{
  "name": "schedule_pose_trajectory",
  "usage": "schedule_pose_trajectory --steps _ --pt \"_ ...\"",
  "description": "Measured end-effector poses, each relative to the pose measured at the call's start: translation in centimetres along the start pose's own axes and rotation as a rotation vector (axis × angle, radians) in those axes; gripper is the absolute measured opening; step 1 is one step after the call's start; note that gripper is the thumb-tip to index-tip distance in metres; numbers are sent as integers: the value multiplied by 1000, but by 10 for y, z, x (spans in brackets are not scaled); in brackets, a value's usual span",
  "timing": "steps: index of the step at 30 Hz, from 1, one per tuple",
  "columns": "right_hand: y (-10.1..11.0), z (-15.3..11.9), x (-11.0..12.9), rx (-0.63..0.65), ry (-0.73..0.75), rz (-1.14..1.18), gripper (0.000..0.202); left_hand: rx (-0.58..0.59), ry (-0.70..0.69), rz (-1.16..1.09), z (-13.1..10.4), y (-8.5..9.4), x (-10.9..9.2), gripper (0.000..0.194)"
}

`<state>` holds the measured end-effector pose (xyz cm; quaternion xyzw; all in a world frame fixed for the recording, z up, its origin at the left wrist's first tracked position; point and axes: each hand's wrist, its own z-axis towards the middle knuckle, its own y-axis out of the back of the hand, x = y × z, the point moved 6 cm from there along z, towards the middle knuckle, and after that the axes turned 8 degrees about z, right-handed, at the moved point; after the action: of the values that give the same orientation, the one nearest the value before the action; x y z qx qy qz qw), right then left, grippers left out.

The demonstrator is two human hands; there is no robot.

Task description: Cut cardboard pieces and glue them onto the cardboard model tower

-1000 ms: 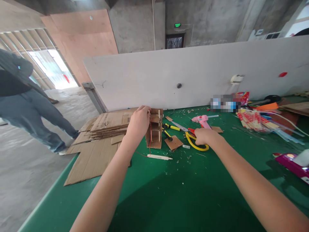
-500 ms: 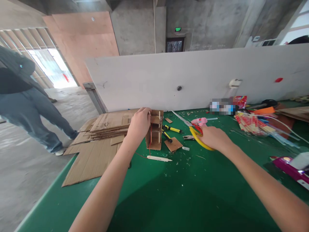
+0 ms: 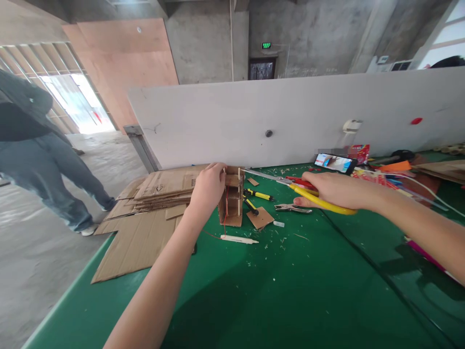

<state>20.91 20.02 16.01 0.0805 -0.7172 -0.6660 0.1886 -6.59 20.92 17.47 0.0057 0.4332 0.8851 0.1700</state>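
Observation:
My left hand [image 3: 210, 184] grips the upper left edge of a small open-fronted cardboard box [image 3: 231, 219], which stands upright with shelf-like dividers inside. Thin wooden sticks and a red wire [image 3: 225, 203] show at its open side. In my right hand [image 3: 329, 190] is a pair of scissors [image 3: 323, 202] with yellow and red handles. Its blades point left, their tips by the top of a stick [image 3: 240, 191] at the box's right edge; whether they touch cannot be seen. Below the box lies a white marker-like pen [image 3: 239, 239].
Flattened cardboard [image 3: 145, 247] is stacked on the left. Right of the box lie yellow-black tools [image 3: 259, 195], a cardboard square [image 3: 260, 218] and metal pliers [image 3: 292, 208]. A phone [image 3: 336, 163] leans farther back. A dark cord [image 3: 363, 254] crosses the green table [image 3: 290, 300]. A person [image 3: 47, 160] stands at left.
My right hand has brought the scissors left to the box's top, their blades now closer together. The pink tool near that hand is hidden now. My left hand stays on the box.

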Motion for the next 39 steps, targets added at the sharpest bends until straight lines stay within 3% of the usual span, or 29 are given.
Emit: schedule_pose_trajectory --steps 9,30,34,39 --pt "9 10 22 -67 17 -107 60 -13 0 8 0 1 -3 31" --pt "27 16 27 -70 5 -230 68 -28 21 18 0 1 -5 31" --pt "26 17 29 -29 -35 -241 66 -31 20 17 -1 2 -6 32" --pt "28 20 27 -77 -30 -322 53 -24 21 24 -1 3 -7 32"
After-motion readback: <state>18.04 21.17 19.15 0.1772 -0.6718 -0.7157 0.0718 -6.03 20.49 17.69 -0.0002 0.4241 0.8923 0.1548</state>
